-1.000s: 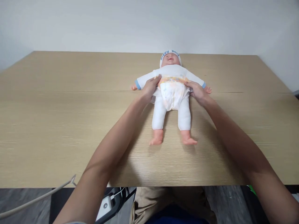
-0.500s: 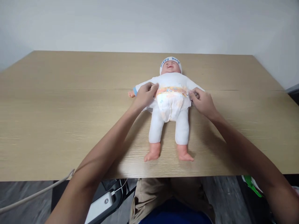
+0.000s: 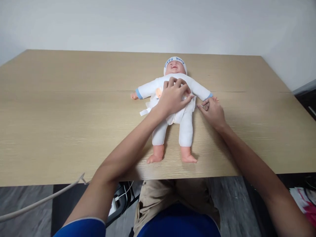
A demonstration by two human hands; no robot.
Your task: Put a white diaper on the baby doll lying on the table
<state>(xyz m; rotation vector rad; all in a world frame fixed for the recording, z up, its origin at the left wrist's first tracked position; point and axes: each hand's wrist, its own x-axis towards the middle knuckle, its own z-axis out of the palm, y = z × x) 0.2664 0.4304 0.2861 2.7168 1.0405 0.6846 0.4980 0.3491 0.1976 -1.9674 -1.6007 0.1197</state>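
A baby doll (image 3: 186,131) in a white suit with blue cuffs lies on its back, feet toward me. Around its hips is a white diaper (image 3: 192,107) with an orange print. My left hand (image 3: 174,97) rests over the diaper's front with fingers apart and bent, covering most of it. Beside the doll's hip on the right, my right hand (image 3: 212,112) has thumb and fingertips closed in a pinch at the diaper's side edge. A loose white side flap (image 3: 145,111) of the diaper sticks out on the left.
The doll lies on a wooden table (image 3: 74,131) whose front edge is close to my body. A pale cable (image 3: 44,200) hangs at the front left. Against the far side stands a plain wall (image 3: 148,26). Dark furniture (image 3: 307,102) is at the right.
My left hand has moved right, from the diaper's left side onto its front. The left side flap now shows loose. My right hand stays near the right hip, slightly lower against the doll.
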